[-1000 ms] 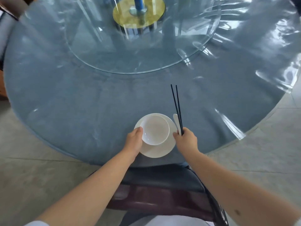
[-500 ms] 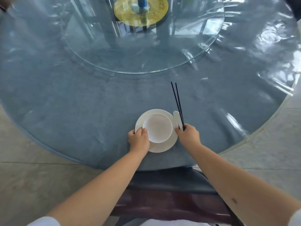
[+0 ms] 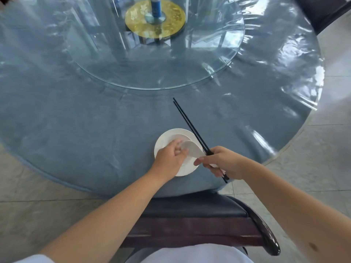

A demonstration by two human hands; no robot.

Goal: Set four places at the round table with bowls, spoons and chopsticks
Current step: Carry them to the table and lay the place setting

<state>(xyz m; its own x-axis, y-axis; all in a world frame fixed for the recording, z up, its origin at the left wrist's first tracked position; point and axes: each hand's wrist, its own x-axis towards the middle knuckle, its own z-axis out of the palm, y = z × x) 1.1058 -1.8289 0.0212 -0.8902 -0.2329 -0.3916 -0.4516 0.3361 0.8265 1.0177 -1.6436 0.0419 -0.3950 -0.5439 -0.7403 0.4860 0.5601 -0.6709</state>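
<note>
A white plate (image 3: 185,170) lies on the blue round table (image 3: 85,133) near its front edge. A white bowl (image 3: 182,137) stands on it, mostly hidden under my left hand (image 3: 168,158). My right hand (image 3: 225,162) grips a pair of black chopsticks (image 3: 190,124), which point up-left over the plate's right rim, together with the handle of a white spoon (image 3: 192,151). The spoon's scoop reaches over the bowl, and my left thumb and fingers close around its tip.
A glass turntable (image 3: 190,76) with a gold centre disc (image 3: 167,25) and a blue post fills the table's middle. A dark chair (image 3: 199,211) stands between me and the table. Another dark chair (image 3: 322,12) is at the far right. Shiny plastic film covers the tablecloth.
My right hand lifted the chopsticks and spoon off the table and swung them left over the plate. My left hand moved from the bowl's left rim onto the bowl and the spoon's tip.
</note>
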